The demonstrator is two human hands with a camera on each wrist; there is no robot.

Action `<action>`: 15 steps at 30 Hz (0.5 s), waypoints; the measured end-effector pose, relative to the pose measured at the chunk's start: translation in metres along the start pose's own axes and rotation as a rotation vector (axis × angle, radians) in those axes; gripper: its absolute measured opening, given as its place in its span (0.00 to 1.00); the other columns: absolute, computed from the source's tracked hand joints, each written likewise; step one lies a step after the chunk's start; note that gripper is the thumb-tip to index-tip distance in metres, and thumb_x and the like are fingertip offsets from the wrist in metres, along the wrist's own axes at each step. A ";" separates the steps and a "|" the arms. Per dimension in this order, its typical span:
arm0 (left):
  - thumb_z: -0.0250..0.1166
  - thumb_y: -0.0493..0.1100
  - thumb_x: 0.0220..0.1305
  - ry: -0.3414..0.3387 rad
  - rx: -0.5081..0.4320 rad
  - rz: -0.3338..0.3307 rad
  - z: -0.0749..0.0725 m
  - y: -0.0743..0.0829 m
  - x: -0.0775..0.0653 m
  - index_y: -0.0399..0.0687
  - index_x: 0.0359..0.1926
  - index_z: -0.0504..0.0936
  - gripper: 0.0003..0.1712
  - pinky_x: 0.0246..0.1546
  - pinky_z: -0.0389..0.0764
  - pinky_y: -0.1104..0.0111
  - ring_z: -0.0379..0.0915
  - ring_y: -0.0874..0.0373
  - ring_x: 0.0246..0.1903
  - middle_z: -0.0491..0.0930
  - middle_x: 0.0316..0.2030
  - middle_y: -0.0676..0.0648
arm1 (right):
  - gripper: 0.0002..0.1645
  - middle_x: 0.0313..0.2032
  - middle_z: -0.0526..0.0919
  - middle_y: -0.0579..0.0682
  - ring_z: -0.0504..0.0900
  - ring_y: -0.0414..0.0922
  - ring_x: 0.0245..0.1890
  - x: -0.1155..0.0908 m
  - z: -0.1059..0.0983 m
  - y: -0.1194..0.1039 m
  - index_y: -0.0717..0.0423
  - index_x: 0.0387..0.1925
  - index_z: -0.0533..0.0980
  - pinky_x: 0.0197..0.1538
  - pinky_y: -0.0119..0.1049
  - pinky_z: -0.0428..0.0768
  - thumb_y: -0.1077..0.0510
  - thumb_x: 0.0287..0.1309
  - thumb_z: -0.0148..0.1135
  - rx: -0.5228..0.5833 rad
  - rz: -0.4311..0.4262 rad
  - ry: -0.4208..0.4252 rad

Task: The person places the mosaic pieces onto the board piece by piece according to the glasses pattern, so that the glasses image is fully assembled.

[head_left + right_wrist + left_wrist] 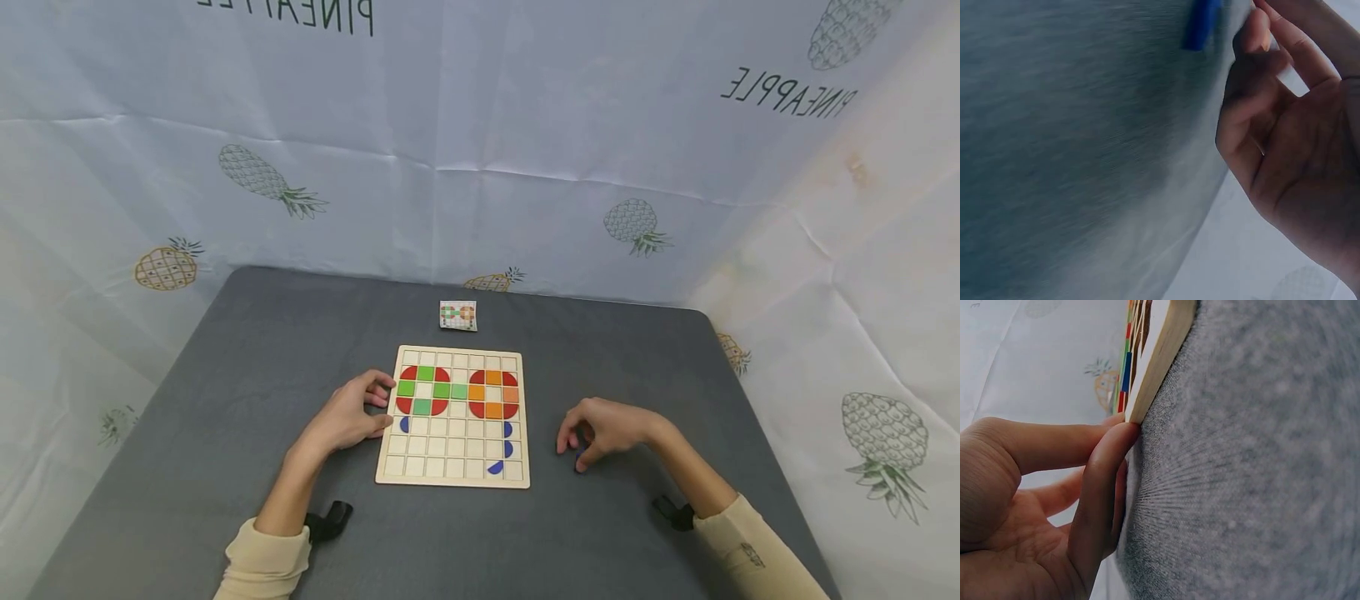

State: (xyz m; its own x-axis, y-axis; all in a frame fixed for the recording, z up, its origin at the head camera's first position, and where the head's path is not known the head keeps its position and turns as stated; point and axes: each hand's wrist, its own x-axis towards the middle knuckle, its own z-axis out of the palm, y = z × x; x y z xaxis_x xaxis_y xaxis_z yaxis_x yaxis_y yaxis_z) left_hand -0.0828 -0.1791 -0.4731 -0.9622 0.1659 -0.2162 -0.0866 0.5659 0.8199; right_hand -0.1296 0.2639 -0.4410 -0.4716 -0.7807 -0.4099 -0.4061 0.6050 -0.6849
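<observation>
A square wooden grid board (450, 447) lies on the dark table. Red rounded corner pieces with green squares (425, 372) form a ring at its upper left; red and orange pieces (493, 411) form another at the upper right. A green square (459, 392) sits between the rings. Several blue half-round pieces (508, 449) lie lower on the grid. My left hand (351, 414) pinches the board's left edge between thumb and fingers. To the right of the board, my right hand (609, 429) bends loosely over a small blue piece (1202, 25), which shows a gap from the fingers in the right wrist view.
A small printed card (458, 327) with a similar coloured pattern lies behind the board. The grey cloth-covered table (315, 317) meets a hanging white sheet (450, 208) with pineapple prints at its back. Dark straps (328, 522) show near both wrists.
</observation>
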 end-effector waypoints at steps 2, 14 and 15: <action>0.75 0.29 0.61 0.002 -0.003 0.006 0.000 0.000 0.000 0.35 0.64 0.77 0.30 0.34 0.87 0.66 0.79 0.47 0.49 0.80 0.49 0.38 | 0.15 0.34 0.83 0.48 0.73 0.33 0.29 -0.004 0.003 0.005 0.47 0.43 0.89 0.34 0.27 0.75 0.59 0.54 0.84 -0.007 0.006 0.008; 0.76 0.29 0.61 -0.002 -0.002 0.025 -0.001 0.001 -0.002 0.34 0.64 0.77 0.31 0.33 0.85 0.66 0.79 0.47 0.49 0.80 0.49 0.36 | 0.10 0.34 0.81 0.43 0.74 0.31 0.31 -0.010 0.015 0.020 0.43 0.38 0.88 0.36 0.26 0.78 0.57 0.57 0.83 -0.027 -0.034 0.078; 0.76 0.29 0.61 -0.003 -0.001 0.023 -0.001 0.001 -0.002 0.34 0.64 0.77 0.31 0.33 0.85 0.66 0.79 0.47 0.49 0.80 0.49 0.37 | 0.10 0.35 0.82 0.43 0.75 0.31 0.31 -0.010 0.015 0.020 0.43 0.39 0.88 0.36 0.25 0.78 0.57 0.57 0.83 -0.033 -0.043 0.081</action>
State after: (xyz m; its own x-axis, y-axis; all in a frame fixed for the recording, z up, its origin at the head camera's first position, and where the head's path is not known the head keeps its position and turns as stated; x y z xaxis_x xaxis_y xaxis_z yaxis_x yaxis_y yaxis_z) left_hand -0.0812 -0.1793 -0.4715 -0.9633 0.1811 -0.1984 -0.0645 0.5610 0.8253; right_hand -0.1212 0.2810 -0.4595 -0.5143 -0.7916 -0.3300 -0.4518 0.5772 -0.6802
